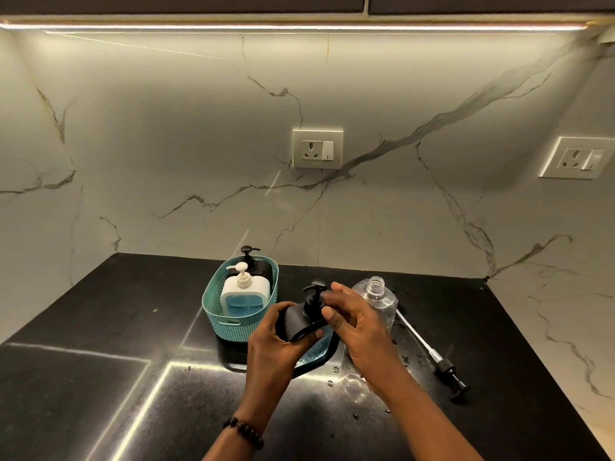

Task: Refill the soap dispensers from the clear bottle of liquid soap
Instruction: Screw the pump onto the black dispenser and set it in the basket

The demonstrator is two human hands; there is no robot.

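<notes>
The black bench [100, 344] is carrying a teal basket [213, 301] near the marble wall. The basket is holding a white dispenser [244, 294] with a blue panel in front and a black pump dispenser [253, 257] behind it.

The left hand [279, 341] is gripping a black dispenser [296, 319] just above the bench, its fingers [307, 337] wrapping under and around the body, clamped on it. The right hand [359, 324] is reaching to the dispenser's pump head [314, 296]; the thumb and forefinger are sitting slightly apart at the pump collar, the other fingers spreading loosely. Whether they are pinching the collar is not visible.

The clear bottle [377, 297] is standing upright just behind the right hand, uncapped and looking nearly empty. Its removed pump [432, 354] with a long tube is lying flat on the bench to the right, among scattered droplets.
</notes>
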